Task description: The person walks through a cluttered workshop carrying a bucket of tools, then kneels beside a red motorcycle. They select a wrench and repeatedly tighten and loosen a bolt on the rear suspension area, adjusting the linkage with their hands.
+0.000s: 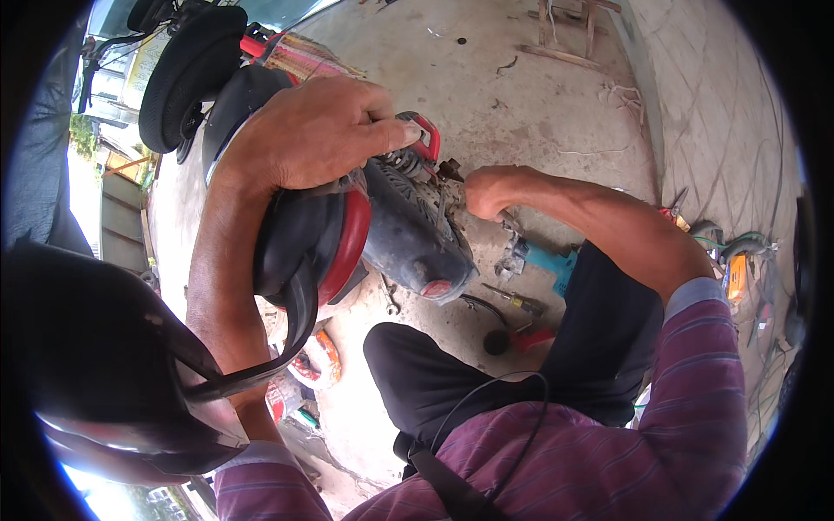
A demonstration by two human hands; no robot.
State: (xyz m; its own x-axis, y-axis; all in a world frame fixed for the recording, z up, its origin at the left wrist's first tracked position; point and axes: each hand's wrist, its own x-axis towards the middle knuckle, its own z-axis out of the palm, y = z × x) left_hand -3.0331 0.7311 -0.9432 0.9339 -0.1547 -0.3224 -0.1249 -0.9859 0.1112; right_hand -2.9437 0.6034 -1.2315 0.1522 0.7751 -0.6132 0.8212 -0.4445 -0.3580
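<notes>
A black and red scooter stands in front of me, its coil spring shock absorber exposed at one side. Over its bodywork reaches my left hand, fingers curled, with the thumb tip against a red looped part. What those fingers grip is hidden beneath the hand. My right hand is closed beside a dark, rusty-looking metal piece, close to the shock absorber. I cannot make out what lies inside the right fist. Below the shock runs a dull grey, dusty cover.
A teal power tool rests by my right knee, near a screwdriver and a red-handled tool. A spanner lies under the scooter. A wooden stand is far off; an orange box lies right.
</notes>
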